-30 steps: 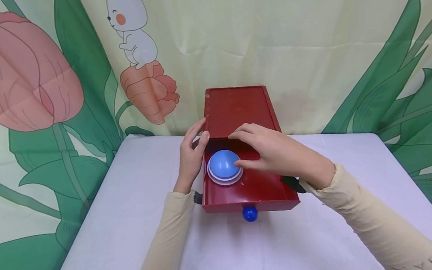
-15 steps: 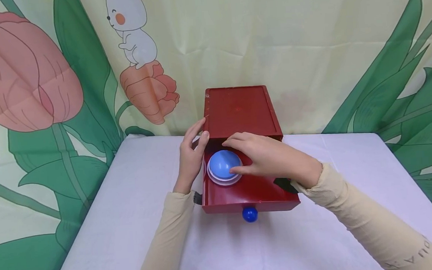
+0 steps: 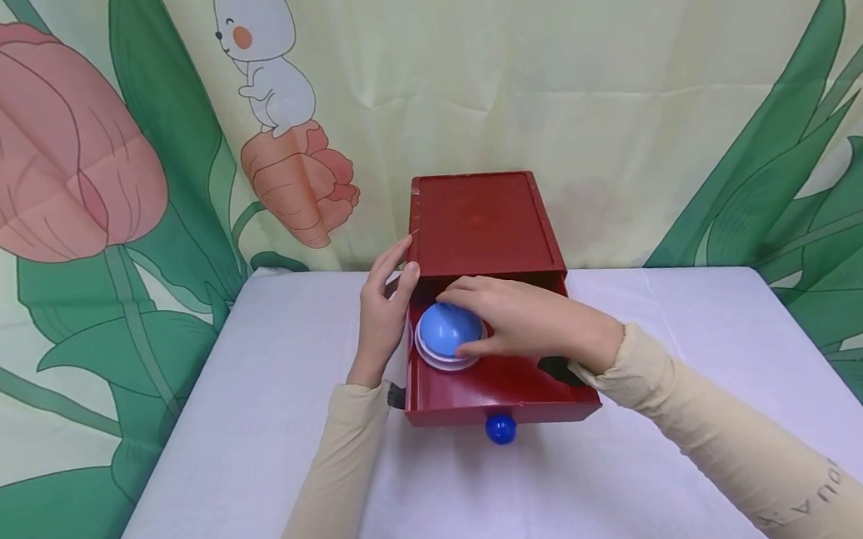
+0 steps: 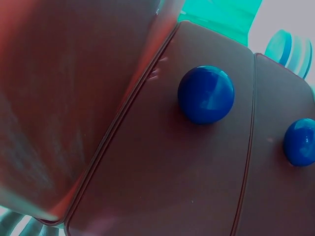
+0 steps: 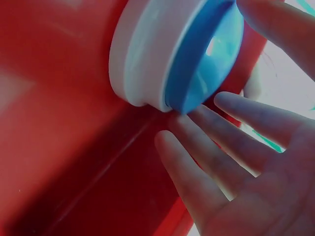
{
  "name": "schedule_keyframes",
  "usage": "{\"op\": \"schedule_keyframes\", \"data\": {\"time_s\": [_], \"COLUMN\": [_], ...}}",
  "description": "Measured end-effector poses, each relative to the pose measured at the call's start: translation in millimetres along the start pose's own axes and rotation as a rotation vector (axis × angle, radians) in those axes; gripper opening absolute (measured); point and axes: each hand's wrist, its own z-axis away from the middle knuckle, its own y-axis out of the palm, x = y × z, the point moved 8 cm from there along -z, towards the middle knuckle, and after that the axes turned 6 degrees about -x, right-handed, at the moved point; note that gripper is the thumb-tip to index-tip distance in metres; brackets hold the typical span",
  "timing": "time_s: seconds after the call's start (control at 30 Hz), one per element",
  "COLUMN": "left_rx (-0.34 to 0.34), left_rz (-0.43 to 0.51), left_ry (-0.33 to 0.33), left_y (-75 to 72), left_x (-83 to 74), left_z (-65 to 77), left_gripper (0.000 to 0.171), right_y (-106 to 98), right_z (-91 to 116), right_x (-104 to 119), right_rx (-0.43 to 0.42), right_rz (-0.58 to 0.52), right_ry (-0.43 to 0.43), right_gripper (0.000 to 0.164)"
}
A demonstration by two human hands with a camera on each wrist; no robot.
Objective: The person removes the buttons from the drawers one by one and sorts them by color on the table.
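Note:
A push button with a blue dome and a white base (image 3: 448,332) sits in the left part of the pulled-out red drawer (image 3: 478,391). Over the dome's right side, my right hand (image 3: 528,317) has its thumb at the near edge and its fingers at the far edge. The right wrist view shows fingers (image 5: 216,142) spread and fairly straight beside the blue dome (image 5: 206,59); firm contact cannot be told. Along the left side of the red cabinet (image 3: 481,224) my left hand (image 3: 383,310) rests, fingers extended, thumb near its front corner.
A blue knob (image 3: 500,428) sticks out from the drawer's front. Another blue knob (image 4: 205,94) shows on a dark red panel in the left wrist view. The cabinet stands near the back of the white table (image 3: 261,415), before a printed curtain (image 3: 615,106).
My right hand has moved left and slightly nearer, bringing its fingers and thumb around the blue dome. The left hand, drawer and button stay where they were.

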Motion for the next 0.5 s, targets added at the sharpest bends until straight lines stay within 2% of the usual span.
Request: {"op": "schedule_keyframes", "data": {"time_s": [0.3,0.5], "left_rx": [-0.007,-0.005], "left_rz": [-0.005,-0.013], "left_ry": [0.018,0.000], "left_y": [0.4,0.6], "left_x": [-0.4,0.0], "left_z": [-0.2,-0.2], "left_gripper": [0.044,0.044], "right_y": [8.6,11.2], "right_z": [-3.8,-5.1], "right_x": [-0.4,-2.4], "right_rx": [0.018,0.023], "right_rz": [-0.021,-0.053], "right_ry": [-0.011,-0.005], "right_gripper": [0.074,0.075]}}
